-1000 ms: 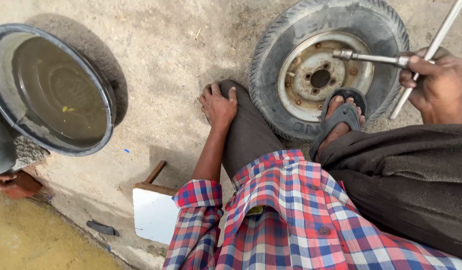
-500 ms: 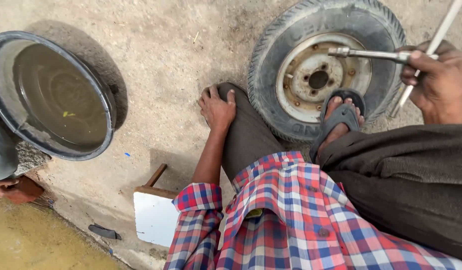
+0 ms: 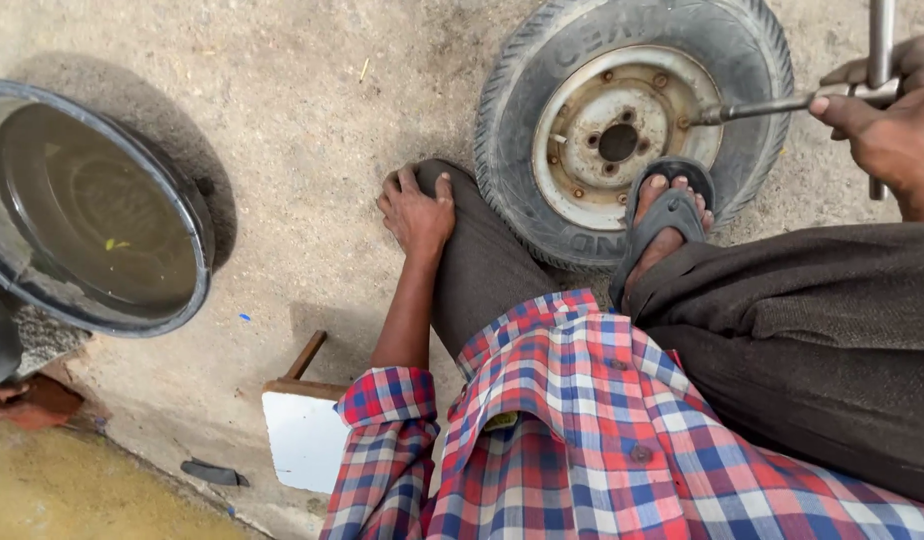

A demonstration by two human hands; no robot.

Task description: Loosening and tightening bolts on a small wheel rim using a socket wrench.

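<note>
A small tyre (image 3: 542, 60) on a pale metal rim (image 3: 607, 135) lies flat on the concrete. A metal cross wrench (image 3: 782, 103) sits with one arm on a rim bolt. My right hand (image 3: 887, 125) is closed around the wrench at the far right. My left hand (image 3: 415, 207) rests flat on my left knee, fingers spread, holding nothing. My sandalled foot (image 3: 665, 215) presses on the tyre's near edge.
A large black basin (image 3: 187, 215) of murky water stands at the left. A small white-topped wooden stool (image 3: 304, 435) sits under me. Muddy water (image 3: 52, 495) pools at the bottom left, beside a dark scrap (image 3: 214, 472).
The view has shifted slightly. My right hand has turned the wrench a little; the socket arm still sits on the rim. My left hand stays on the knee.
</note>
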